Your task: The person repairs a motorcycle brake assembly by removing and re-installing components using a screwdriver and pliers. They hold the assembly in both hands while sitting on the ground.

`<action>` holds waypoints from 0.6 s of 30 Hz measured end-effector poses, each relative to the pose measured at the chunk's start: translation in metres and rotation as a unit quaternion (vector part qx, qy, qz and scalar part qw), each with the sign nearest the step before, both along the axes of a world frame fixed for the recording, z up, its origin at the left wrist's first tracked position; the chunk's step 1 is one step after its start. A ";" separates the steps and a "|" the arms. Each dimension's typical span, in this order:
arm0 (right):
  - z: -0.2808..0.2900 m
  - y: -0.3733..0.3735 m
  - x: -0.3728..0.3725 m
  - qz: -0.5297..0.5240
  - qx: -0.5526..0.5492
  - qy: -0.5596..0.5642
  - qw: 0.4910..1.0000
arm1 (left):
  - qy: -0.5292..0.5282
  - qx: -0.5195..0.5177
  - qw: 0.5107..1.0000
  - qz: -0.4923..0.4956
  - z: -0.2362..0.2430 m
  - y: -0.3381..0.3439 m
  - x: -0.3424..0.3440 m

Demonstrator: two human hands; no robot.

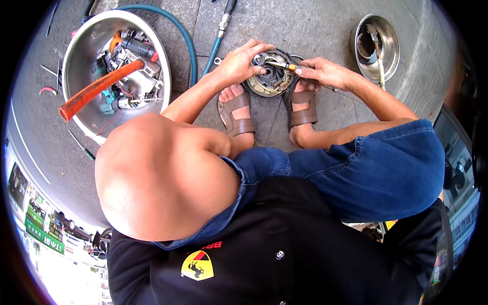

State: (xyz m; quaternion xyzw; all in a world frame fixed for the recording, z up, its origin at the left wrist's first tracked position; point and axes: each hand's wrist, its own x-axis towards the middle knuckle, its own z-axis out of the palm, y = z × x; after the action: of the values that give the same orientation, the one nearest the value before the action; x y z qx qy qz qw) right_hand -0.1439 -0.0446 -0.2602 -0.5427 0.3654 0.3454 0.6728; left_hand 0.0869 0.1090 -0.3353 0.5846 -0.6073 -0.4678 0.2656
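Observation:
A round drum brake plate with curved shoes lies on the ground between my sandalled feet. My left hand curls over its left edge, with thumb and fingers gripping around a small shiny metal part. In my right hand is a yellow-handled hand tool with a slim metal end. That end reaches left across the plate's face, close to my left thumb. The fingers of my right hand are wrapped round the handle; its exact kind is hard to make out.
A large metal basin at left holds power tools, and a long orange handle sticks over its rim. A blue-green hose curves beside it. At right stands a metal bowl with a brush.

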 end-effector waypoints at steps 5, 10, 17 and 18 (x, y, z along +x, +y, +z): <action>-0.009 0.000 0.003 -0.026 0.048 0.023 0.998 | 0.009 0.031 0.999 -0.006 0.007 -0.002 -0.001; -0.005 -0.007 0.013 -0.003 0.034 0.040 0.999 | 0.006 0.043 0.999 -0.010 0.010 -0.004 -0.001; 0.016 -0.014 0.028 0.112 -0.038 0.021 0.993 | 0.015 -0.004 1.000 0.003 -0.001 0.002 -0.005; 0.021 -0.013 0.028 0.094 -0.044 0.022 0.994 | 0.028 -0.032 0.999 0.009 -0.004 0.005 -0.008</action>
State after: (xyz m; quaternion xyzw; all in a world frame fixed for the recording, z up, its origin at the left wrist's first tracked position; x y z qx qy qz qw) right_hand -0.1161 -0.0576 -0.2394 -0.5961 0.3424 0.4020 0.6049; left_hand 0.0786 0.1142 -0.3397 0.5679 -0.6091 -0.4619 0.3051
